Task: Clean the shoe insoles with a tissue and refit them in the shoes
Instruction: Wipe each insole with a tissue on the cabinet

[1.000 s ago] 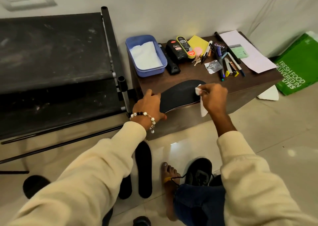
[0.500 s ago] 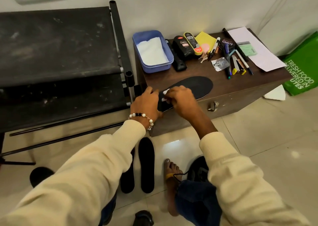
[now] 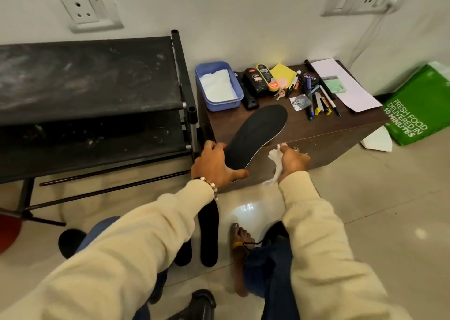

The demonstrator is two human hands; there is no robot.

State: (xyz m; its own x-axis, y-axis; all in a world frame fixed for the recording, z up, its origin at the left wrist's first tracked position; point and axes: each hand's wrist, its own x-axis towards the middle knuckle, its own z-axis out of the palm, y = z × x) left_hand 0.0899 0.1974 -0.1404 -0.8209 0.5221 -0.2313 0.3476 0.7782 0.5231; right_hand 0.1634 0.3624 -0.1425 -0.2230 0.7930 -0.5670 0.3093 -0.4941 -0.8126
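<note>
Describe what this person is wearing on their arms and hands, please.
Both arms are covered by long, loose cream sleeves that end at the wrists. The left hand has a beaded bracelet at the wrist, with pale pearl-like beads and a few dark ones. The right hand is bare, with no bracelet or ring visible. No gloves on either.

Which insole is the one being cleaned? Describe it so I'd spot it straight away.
Find the dark wooden cabinet against the wall. The insole lies across its front edge, its heel end held by the left hand, with the right hand pinching a white tissue beside it. The other black insoles lie on the floor.
</note>
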